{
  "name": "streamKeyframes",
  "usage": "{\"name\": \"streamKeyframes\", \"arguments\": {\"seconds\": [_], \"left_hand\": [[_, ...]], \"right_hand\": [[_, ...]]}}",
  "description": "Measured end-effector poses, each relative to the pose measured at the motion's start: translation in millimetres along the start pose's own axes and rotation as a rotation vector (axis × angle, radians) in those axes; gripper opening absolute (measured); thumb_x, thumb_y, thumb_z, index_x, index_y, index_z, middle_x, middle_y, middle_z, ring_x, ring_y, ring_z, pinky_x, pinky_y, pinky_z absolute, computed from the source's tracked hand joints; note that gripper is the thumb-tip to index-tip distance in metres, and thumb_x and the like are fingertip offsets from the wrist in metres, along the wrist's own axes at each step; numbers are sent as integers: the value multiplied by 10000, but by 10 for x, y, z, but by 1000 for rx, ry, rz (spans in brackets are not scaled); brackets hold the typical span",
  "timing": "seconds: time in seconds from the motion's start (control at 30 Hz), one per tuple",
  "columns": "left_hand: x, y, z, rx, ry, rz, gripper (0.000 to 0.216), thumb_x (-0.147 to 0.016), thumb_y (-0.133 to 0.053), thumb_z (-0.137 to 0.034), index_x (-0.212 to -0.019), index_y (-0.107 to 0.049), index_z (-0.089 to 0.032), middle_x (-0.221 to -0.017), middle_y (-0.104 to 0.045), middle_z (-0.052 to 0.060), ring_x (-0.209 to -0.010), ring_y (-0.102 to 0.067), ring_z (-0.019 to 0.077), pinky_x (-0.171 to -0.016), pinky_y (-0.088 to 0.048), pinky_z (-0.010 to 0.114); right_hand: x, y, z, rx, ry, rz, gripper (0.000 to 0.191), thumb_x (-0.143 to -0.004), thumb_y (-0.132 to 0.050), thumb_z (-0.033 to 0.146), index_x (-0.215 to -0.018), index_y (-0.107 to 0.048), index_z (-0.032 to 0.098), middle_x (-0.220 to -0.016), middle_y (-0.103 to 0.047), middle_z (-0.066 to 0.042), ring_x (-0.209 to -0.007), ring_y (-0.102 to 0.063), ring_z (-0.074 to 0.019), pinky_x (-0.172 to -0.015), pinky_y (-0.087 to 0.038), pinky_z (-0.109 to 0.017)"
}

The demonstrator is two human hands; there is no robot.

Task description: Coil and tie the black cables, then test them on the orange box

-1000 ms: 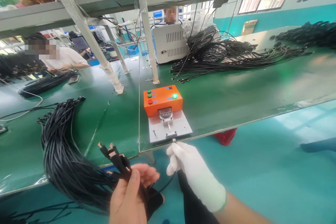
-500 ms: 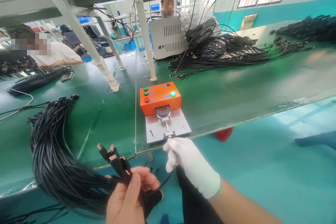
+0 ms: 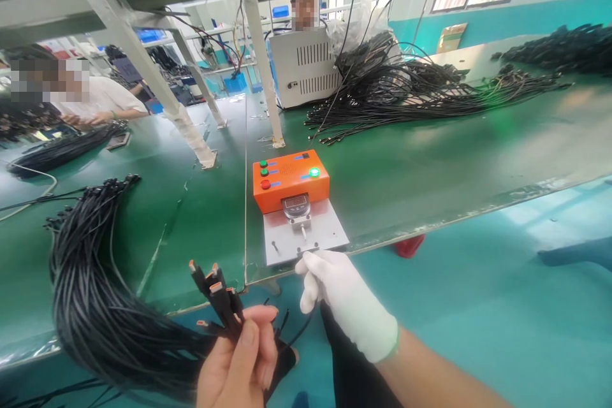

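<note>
At the front edge of the green bench, the gloved right hand (image 3: 347, 306) is pinched shut on a thin black cable end, right at the metal plate of the orange tester box (image 3: 291, 180). Left hand (image 3: 239, 363), bare, is clamped around a bundle of black cables (image 3: 95, 319), their orange-tipped connectors (image 3: 215, 284) sticking up above the thumb.

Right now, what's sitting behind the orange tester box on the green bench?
Behind the orange tester box stands a metal post, then a white vented cabinet beside a pile of black cables. Whatever lies behind the cabinet is hidden.
</note>
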State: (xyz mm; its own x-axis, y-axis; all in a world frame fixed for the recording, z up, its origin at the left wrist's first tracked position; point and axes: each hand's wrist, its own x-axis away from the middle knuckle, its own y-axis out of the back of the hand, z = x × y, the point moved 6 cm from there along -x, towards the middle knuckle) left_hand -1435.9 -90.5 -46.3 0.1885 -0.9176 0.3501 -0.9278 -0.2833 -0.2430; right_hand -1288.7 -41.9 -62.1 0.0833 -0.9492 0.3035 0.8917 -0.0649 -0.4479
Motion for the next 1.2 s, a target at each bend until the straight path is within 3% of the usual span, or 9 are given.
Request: {"name": "streamKeyframes", "arguments": {"seconds": [0.4,0.57,0.67,0.73,0.8,0.87,0.93,1.07,1.2], "left_hand": [[51,-49,3,121,42,-30,255,-619,-751,-363,-792,-661,-200,-573,-569,-8,-483,-455,102,-467,-413,216],[41,-40,53,119,134,-27,301,-554,-811,-339,-758,-684,-158,-680,-618,25,-550,-513,109,-496,-447,213],[40,-62,44,64,107,19,268,-588,-791,-320,-764,-698,-142,-621,-606,19,-525,-497,91,-474,-420,186],[50,-88,59,19,84,46,240,-626,-764,-306,-790,-696,-144,-626,-615,18,-524,-501,88,-480,-415,183],[65,-128,87,-51,48,75,236,-649,-743,-314,-796,-692,-136,-620,-623,22,-521,-510,95,-485,-415,191],[83,-178,117,-115,7,104,239,-653,-737,-327,-777,-693,-128,-564,-607,14,-501,-505,103,-485,-419,204],[93,-199,125,-127,-35,87,238,-649,-739,-332,-765,-698,-128,-537,-602,9,-499,-520,120,-501,-444,225],[79,-84,63,16,-72,-83,259,-640,-752,-373,-763,-699,-152,-731,-700,48,-702,-646,196,-689,-531,292],[57,33,-34,145,-72,-111,286,-592,-787,-410,-715,-681,-175,-724,-707,20,-721,-663,179,-738,-549,284]], "right_hand": [[60,-10,6,94,-20,25,282,-850,-442,390,-770,-534,137,-440,-542,15,-419,-526,-112,-471,-386,-215],[295,117,-132,291,-69,11,348,-862,-381,447,-820,-564,154,-487,-577,-21,-485,-563,-172,-553,-465,-320],[440,354,31,605,171,-326,361,-824,-460,460,-1007,-597,181,-929,-668,-120,-909,-606,-273,-835,-448,-447],[575,372,219,737,413,-500,419,-808,-505,426,-1175,-547,228,-1258,-533,-98,-1196,-445,-290,-1010,-324,-464],[610,223,284,721,493,-373,432,-824,-503,397,-1234,-518,264,-1330,-473,-59,-1239,-403,-272,-1040,-304,-435],[566,-9,215,576,369,-81,372,-835,-504,398,-1173,-569,258,-1202,-568,-66,-1048,-553,-245,-891,-446,-377],[527,-188,121,382,203,82,318,-835,-504,419,-1039,-631,210,-991,-645,-72,-775,-610,-197,-669,-498,-313],[407,-148,87,93,156,-90,279,-854,-471,390,-745,-590,163,-691,-653,-47,-671,-604,-166,-708,-487,-304],[270,-13,90,101,116,-89,251,-858,-458,368,-748,-548,160,-460,-568,-5,-552,-601,-188,-662,-485,-341]]}}
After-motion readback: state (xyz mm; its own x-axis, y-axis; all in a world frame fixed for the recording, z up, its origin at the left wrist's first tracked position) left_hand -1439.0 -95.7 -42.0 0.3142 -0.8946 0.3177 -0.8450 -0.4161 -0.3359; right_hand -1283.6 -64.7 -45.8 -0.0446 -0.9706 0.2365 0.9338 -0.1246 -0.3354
